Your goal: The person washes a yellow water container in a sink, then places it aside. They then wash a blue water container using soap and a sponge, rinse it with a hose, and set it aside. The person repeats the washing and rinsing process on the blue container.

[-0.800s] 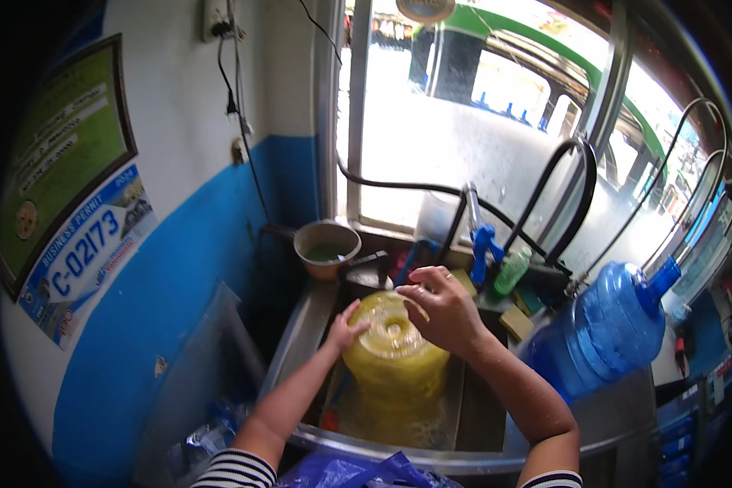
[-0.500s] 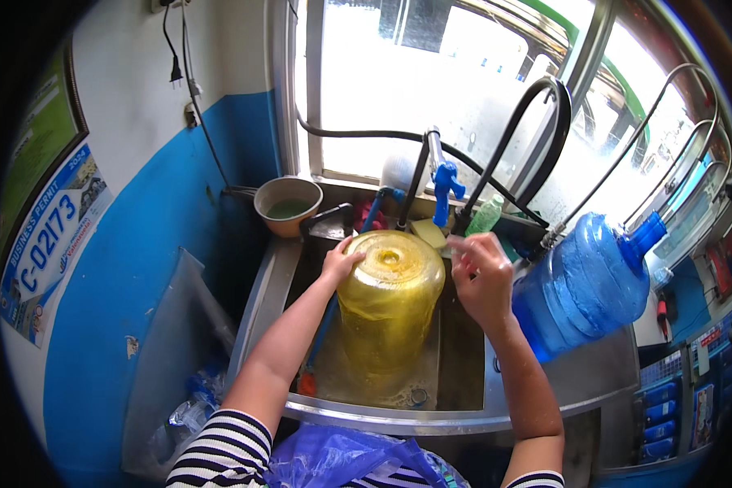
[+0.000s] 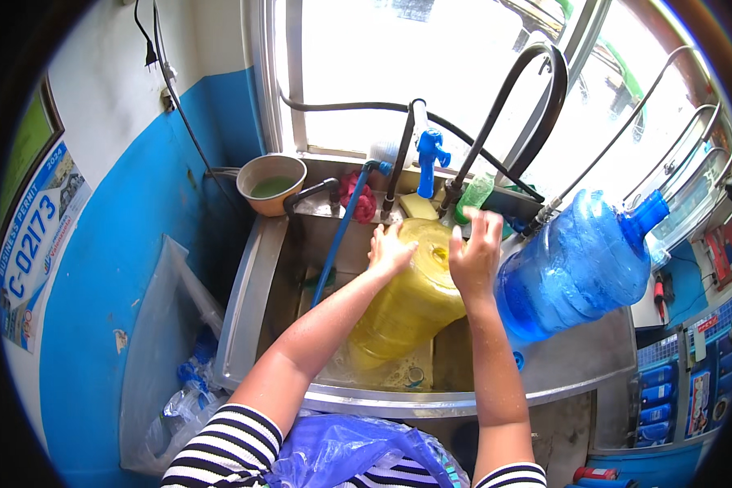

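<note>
A translucent yellow water jug [image 3: 382, 321] stands bottom-up in the steel sink [image 3: 242, 325], its base leaning to the right. My left hand [image 3: 392, 254] rests on the left of its base, fingers spread over the edge and thumb on top. Near the right side of that base is my right hand [image 3: 478, 259], raised with thumb and bent fingers apart. Nothing shows in it; whether it touches the jug I cannot tell. The jug's mouth is hidden low in the sink, where foamy water lies.
A blue water jug [image 3: 573, 272] lies tilted on the right counter. Behind the sink are a blue-handled tap [image 3: 429, 159], a green bottle [image 3: 475, 195], a yellow sponge [image 3: 419, 206], a pink bundle [image 3: 356, 198] and a bowl [image 3: 270, 193]. A blue pipe [image 3: 339, 240] slants into the sink.
The yellow jug has gone from nearly upright to leaning right. My left hand has moved right across its base. My right hand has come lower in front of the jug's edge. The view has shifted.
</note>
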Demonstrator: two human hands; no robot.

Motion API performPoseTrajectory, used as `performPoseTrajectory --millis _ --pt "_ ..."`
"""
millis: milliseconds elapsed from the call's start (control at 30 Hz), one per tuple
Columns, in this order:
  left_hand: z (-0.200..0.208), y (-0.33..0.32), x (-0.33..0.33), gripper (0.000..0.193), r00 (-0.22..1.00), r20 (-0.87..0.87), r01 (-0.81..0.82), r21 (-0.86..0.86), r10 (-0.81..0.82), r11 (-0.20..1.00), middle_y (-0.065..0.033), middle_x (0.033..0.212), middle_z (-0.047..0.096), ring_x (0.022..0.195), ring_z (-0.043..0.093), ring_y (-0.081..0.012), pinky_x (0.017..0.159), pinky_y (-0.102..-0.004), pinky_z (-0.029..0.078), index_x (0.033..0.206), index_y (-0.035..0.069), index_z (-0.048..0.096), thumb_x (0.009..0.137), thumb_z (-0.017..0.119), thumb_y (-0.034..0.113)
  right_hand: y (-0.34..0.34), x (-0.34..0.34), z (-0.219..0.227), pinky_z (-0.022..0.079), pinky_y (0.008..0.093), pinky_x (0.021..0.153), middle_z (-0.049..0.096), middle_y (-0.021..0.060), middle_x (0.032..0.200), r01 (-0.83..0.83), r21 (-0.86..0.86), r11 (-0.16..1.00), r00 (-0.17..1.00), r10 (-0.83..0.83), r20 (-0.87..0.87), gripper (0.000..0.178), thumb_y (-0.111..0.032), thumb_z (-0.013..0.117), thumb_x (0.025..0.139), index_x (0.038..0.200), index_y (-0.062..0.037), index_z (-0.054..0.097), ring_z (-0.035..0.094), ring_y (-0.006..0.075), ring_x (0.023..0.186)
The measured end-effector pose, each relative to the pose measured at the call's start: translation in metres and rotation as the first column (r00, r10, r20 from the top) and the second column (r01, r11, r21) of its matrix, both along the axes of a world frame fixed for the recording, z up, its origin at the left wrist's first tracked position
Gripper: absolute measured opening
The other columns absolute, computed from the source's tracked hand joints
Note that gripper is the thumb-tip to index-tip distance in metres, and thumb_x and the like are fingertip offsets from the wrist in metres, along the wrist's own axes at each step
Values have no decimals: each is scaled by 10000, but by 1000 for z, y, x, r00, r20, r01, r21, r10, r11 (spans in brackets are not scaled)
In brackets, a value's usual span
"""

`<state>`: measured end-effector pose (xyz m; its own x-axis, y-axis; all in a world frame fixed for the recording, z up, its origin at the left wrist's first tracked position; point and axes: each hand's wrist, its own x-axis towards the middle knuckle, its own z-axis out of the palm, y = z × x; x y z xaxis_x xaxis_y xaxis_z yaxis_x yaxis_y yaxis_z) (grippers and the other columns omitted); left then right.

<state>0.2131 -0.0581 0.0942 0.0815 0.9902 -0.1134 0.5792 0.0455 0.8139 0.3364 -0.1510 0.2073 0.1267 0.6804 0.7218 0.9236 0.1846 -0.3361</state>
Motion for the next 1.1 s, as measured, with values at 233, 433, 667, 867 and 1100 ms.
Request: performPoseTrajectory --millis 233,433,667,867,1100 --pt "7 -97 -29 512 972 -19 228 322 -234 919 -274 1409 381 1312 382 -385 1050 -459 365 1268 50 478 863 626 324 6 60 -61 175 767 1003 311 205 1489 229 -940 252 879 -469 88 704 -655 374 912 1503 -286 269 294 537 1324" --pt "8 -153 -89 190 887 350 272 131 -301 954 -174 911 607 913 621 -282 796 -367 480 905 -7 571 855 570 176 14 11 -77 288 678 1013 458 159 1396 -196 -554 809 981 168 -102 381 -487 485 953 1102 -207 697 355 416 1318" --pt "-27 -96 -125 501 727 668 -10 241 -159 970 -154 1309 444 1242 447 -278 1041 -386 348 1325 4 418 892 506 241 -66 -12 -55 464 301 665 605 18 563 -801 -598 36 571 349 -743 436 -291 596 938 579 -43 609 592 127 630" --pt "-6 -94 -144 485 754 631 49 227 -185 973 -97 1343 449 1280 425 -227 1085 -386 300 1324 29 452 870 501 194 -97 27 -33 490 423 757 630 102 678 -245 -652 718 917 391 86 284 -290 620 896 722 -70 664 621 300 682" --pt "5 -102 -124 342 852 443 126 345 -280 930 -97 1320 469 1213 473 -214 998 -359 405 1195 60 563 871 564 168 -97 1 -30 342 501 1070 663 163 1008 -455 -483 748 888 425 -178 427 -198 620 874 1289 -108 578 654 274 833"
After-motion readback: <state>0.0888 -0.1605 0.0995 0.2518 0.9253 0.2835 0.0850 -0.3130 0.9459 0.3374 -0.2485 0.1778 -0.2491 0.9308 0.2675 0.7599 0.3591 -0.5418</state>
